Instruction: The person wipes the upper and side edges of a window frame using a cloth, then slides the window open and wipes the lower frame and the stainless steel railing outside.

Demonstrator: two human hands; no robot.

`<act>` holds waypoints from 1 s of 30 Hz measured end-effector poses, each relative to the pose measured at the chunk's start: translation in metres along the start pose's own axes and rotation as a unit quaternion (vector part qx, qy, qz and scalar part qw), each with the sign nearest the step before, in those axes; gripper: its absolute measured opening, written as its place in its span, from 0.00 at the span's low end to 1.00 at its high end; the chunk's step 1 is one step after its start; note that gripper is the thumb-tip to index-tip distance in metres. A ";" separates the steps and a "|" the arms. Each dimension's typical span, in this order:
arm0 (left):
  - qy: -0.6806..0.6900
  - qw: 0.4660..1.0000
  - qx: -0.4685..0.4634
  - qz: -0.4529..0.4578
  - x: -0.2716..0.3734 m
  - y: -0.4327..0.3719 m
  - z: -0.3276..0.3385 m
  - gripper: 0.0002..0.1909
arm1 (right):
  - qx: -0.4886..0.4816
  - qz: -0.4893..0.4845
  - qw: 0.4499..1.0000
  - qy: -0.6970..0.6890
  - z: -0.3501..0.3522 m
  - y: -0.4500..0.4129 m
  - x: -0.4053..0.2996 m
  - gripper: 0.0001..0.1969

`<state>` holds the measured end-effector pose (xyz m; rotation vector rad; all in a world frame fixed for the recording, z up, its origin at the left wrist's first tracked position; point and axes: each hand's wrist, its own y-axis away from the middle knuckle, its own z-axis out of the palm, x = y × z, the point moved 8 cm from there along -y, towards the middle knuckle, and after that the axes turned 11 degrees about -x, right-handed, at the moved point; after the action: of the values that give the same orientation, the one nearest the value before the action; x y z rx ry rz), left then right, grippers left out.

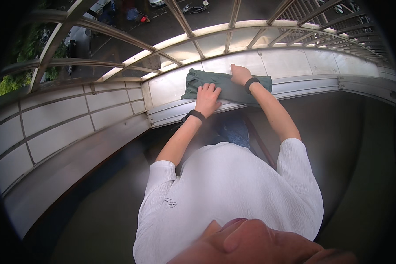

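A dark green cloth [222, 82], folded into a long rectangle, lies across the white tiled window ledge [287, 62] and the metal sliding-window track [303, 86]. On the left part of the cloth rests my left hand [209, 98], palm down with its fingers a little apart. At the cloth's far edge, right of its middle, is my right hand [240, 75], its fingers curled in; whether it pinches the fabric cannot be made out. Both wrists wear black bands.
Metal security bars [232, 16] rise beyond the ledge, with a street far below holding vehicles and a person. White wall tiles [56, 115] line the left side. The window track continues to a corner at the right.
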<state>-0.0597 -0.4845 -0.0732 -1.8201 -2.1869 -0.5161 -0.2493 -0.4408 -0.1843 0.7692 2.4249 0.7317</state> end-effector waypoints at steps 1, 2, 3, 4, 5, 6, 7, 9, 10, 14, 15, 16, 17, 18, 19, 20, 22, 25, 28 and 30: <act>-0.019 1.000 -0.002 -0.008 0.001 -0.001 0.010 0.25 | 0.004 -0.004 1.000 0.003 -0.003 -0.004 -0.001 0.14; -0.023 1.000 0.003 -0.009 -0.001 -0.004 0.016 0.25 | -0.040 -0.010 0.999 0.002 -0.001 -0.007 0.003 0.13; -0.053 0.998 0.020 -0.018 -0.005 -0.006 0.020 0.24 | -0.085 -0.017 0.996 0.002 0.003 -0.008 0.006 0.13; -0.083 0.995 0.038 -0.029 -0.007 -0.008 0.015 0.23 | -0.080 -0.064 0.994 -0.037 -0.010 0.000 0.004 0.13; -0.085 0.995 0.044 -0.033 -0.010 -0.006 0.011 0.23 | -0.067 -0.104 0.987 -0.102 -0.024 0.009 0.002 0.11; -0.052 0.997 0.052 -0.027 -0.008 -0.004 0.003 0.23 | -0.092 -0.112 0.974 -0.175 -0.041 0.020 0.004 0.11; -0.019 0.998 0.060 -0.022 -0.005 0.000 -0.009 0.23 | -0.119 -0.121 0.955 -0.245 -0.061 0.038 0.002 0.13; 0.042 0.997 0.055 -0.030 -0.005 0.005 -0.038 0.20 | -0.074 -0.177 0.915 -0.356 -0.100 0.083 0.001 0.11; 0.124 0.989 0.073 -0.042 -0.010 0.008 -0.054 0.20 | -0.041 -0.224 0.897 -0.379 -0.121 0.108 -0.004 0.10; 0.503 0.862 0.059 -0.024 -0.002 0.013 -0.104 0.10 | 0.073 -0.310 0.842 -0.436 -0.185 0.196 -0.033 0.05; 0.623 0.780 0.004 -0.057 0.000 0.012 -0.099 0.08 | 0.061 -0.326 0.800 -0.501 -0.194 0.212 -0.041 0.05; 0.636 0.771 -0.014 -0.036 0.008 0.009 -0.115 0.07 | 0.058 -0.336 0.766 -0.545 -0.196 0.220 -0.039 0.06; 0.649 0.760 -0.032 -0.016 0.019 0.007 -0.134 0.06 | 0.052 -0.346 0.730 -0.587 -0.196 0.224 -0.038 0.08; 0.647 0.762 -0.035 0.007 0.029 0.005 -0.150 0.06 | 0.046 -0.343 0.693 -0.633 -0.194 0.227 -0.041 0.10; 0.693 0.720 -0.025 -0.009 0.039 0.006 -0.160 0.07 | 0.055 -0.365 0.677 -0.636 -0.192 0.228 -0.038 0.15; 0.743 0.668 -0.036 -0.022 0.032 0.004 -0.144 0.12 | 0.062 -0.368 0.688 -0.623 -0.196 0.234 -0.047 0.19; 0.803 0.592 -0.066 0.002 0.025 0.001 -0.128 0.21 | 0.075 -0.369 0.704 -0.602 -0.195 0.248 -0.064 0.27; 0.776 0.616 -0.109 0.087 0.039 0.008 -0.136 0.34 | 0.084 -0.332 0.733 -0.588 -0.167 0.241 -0.059 0.35; 0.785 0.606 -0.129 0.017 0.043 0.024 -0.121 0.32 | 0.142 -0.298 0.814 -0.477 -0.173 0.262 -0.069 0.34; 0.779 0.613 -0.130 -0.001 0.039 0.030 -0.122 0.28 | 0.154 -0.280 0.859 -0.401 -0.198 0.290 -0.093 0.31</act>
<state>-0.0420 -0.4963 0.0564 -0.6086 -0.7975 -1.6194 -0.1912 -0.3642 0.1654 0.3216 1.8210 -0.2053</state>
